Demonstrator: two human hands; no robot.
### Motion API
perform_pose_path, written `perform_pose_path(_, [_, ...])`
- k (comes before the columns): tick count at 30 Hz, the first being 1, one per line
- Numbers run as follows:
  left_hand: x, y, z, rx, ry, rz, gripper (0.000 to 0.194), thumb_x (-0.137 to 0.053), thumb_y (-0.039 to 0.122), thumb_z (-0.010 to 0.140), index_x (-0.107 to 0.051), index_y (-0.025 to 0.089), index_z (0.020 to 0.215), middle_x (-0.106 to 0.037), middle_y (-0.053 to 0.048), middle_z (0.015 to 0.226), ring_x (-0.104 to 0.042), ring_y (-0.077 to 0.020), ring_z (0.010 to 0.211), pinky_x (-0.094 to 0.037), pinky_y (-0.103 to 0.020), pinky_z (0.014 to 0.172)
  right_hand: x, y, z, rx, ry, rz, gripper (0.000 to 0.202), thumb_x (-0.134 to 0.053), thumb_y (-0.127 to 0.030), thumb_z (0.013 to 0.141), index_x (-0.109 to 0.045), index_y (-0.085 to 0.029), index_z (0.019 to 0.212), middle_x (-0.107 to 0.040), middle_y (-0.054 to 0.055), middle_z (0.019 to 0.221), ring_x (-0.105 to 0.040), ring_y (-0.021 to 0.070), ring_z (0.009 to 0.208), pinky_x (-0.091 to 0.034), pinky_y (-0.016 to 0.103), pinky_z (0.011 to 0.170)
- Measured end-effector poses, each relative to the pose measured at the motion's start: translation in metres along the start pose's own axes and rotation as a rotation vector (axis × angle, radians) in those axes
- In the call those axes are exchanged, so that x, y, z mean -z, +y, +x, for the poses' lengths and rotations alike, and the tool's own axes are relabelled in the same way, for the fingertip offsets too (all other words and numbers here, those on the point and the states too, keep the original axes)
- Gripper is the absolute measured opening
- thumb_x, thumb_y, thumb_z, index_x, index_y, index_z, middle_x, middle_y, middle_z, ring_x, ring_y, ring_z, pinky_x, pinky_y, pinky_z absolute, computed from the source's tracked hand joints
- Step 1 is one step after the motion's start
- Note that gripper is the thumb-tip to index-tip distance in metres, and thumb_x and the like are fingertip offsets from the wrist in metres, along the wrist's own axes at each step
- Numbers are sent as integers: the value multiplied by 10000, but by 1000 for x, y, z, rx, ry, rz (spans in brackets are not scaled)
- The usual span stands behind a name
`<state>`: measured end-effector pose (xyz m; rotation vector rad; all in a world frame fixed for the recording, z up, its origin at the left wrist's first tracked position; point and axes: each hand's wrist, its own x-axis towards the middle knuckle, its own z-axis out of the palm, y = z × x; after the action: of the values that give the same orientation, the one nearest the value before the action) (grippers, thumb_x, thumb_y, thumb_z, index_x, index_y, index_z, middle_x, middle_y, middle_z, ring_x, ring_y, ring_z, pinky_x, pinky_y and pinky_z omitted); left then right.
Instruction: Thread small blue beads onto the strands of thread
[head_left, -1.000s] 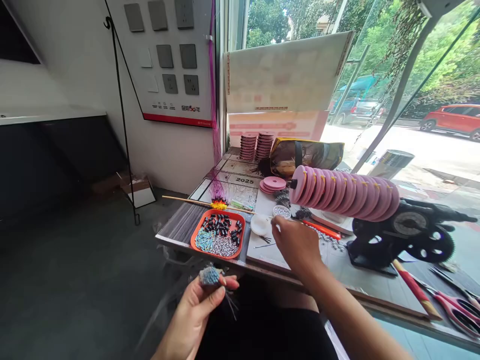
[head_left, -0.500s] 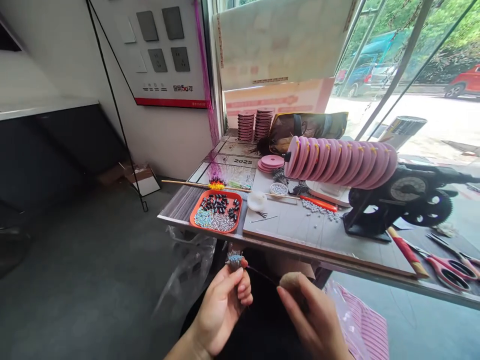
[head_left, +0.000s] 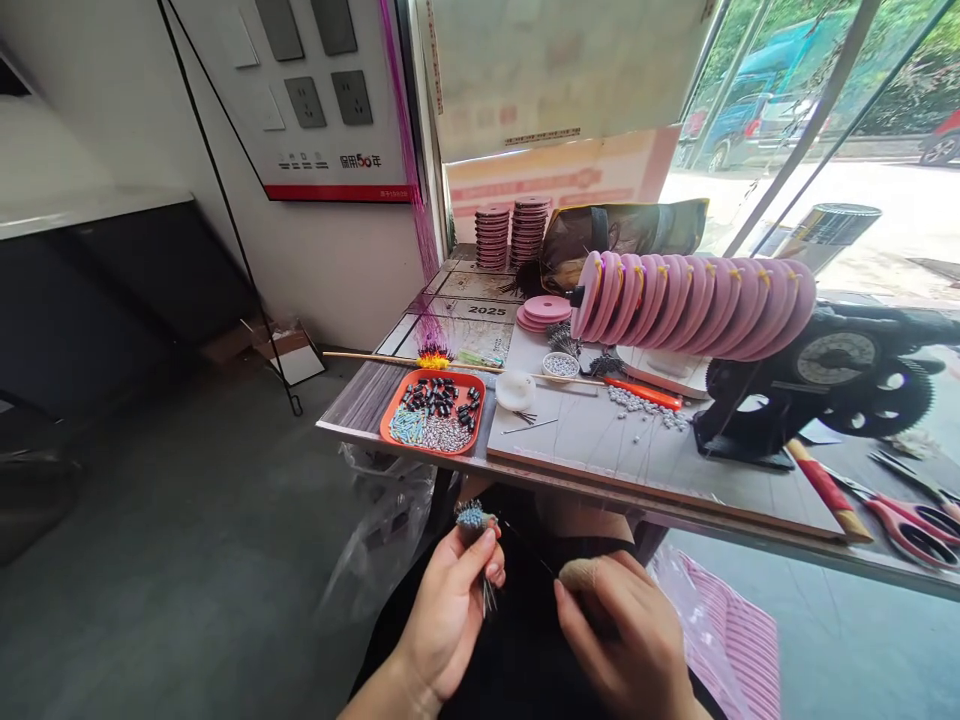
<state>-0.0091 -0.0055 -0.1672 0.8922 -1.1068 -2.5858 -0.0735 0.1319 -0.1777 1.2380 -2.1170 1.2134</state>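
In my left hand is a small bundle of thin wire-like pieces with blue and dark tips. The thumb presses it against curled fingers, and thin ends stick out below. To its right, my right hand is closed in a pinch, with a tan cover on one finger. A fine dark thread seems to run between the two hands, against dark clothing. Both hands are above the lap, below the table's front edge.
An orange tray of small black, blue and silver parts stands at the table's left corner. Pink discs sit on a black geared stand. Scissors, a white dish and loose grey beads lie nearby.
The camera view has shifted slightly. My left hand has turned a little, and the bundle's lower ends now show. My right hand stays pinched, a little lower.
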Motion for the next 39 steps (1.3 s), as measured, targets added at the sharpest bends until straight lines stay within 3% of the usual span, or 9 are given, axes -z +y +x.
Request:
perform_pose_path(8, [1,-1,2,-132,78,80,165,-749,231,649,-638,135,723,-509,38,636,-365,-51,533,-345,-195,544,-1,-2,1,46,-2,-16,127,-496,-70,805,-481,-171,728,-520,-25,548,-464,92,461,-332,253,525])
perform_pose_path(14, [3,-1,5,165,-32,-212,152,-748,188,618,-621,116,660,-333,95,415,-276,-42,442,-297,-178,469,-2,-2,0,46,-4,-19,139,-489,-63,805,-483,-171,718,-513,-29,539,-454,87,449,-331,255,526])
perform_pose_path(19, [4,-1,7,290,-97,-366,166,-767,150,584,-626,85,646,-343,95,385,-263,-33,423,-281,-166,446,-3,-2,0,30,-1,-31,142,-485,-73,805,-484,-178,710,-517,-31,542,-468,89,453,-334,256,524])
perform_pose_path(39, [5,-1,6,289,-144,-386,74,-668,122,693,-605,84,692,-341,86,411,-280,-46,440,-282,-172,472,-5,-2,2,44,4,-25,142,-486,-63,800,-486,-170,706,-508,-36,538,-455,83,449,-321,249,526])
